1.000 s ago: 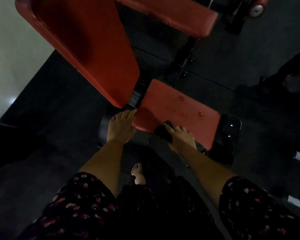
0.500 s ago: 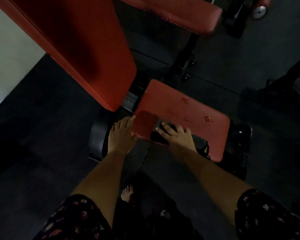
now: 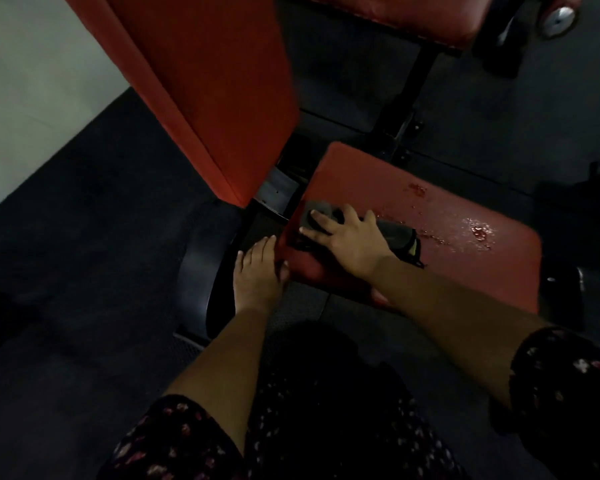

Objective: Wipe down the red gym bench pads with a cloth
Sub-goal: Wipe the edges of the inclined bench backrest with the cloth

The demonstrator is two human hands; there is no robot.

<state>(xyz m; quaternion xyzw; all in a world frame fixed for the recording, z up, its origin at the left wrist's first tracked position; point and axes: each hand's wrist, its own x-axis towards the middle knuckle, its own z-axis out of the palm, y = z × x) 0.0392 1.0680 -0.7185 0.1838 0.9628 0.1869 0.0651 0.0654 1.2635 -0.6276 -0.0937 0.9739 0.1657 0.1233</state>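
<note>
A gym, dimly lit; a red upholstered seat pad (image 3: 361, 174) sits at centre, with a long tilted back pad (image 3: 205, 81) at 11 o'clock, both on a black steel frame (image 3: 406, 102); another red pad (image 3: 395, 12) lies at 12 o'clock, beside a padded roller with a metal end cap (image 3: 560, 17) at 1 o'clock; dark rubber flooring (image 3: 84, 220) spreads all round; a pale wall (image 3: 32, 64) at 10 o'clock.

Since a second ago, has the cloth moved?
Yes. The cloth, under the right hand, slid from the seat pad's near edge inward, toward the backrest.
</note>
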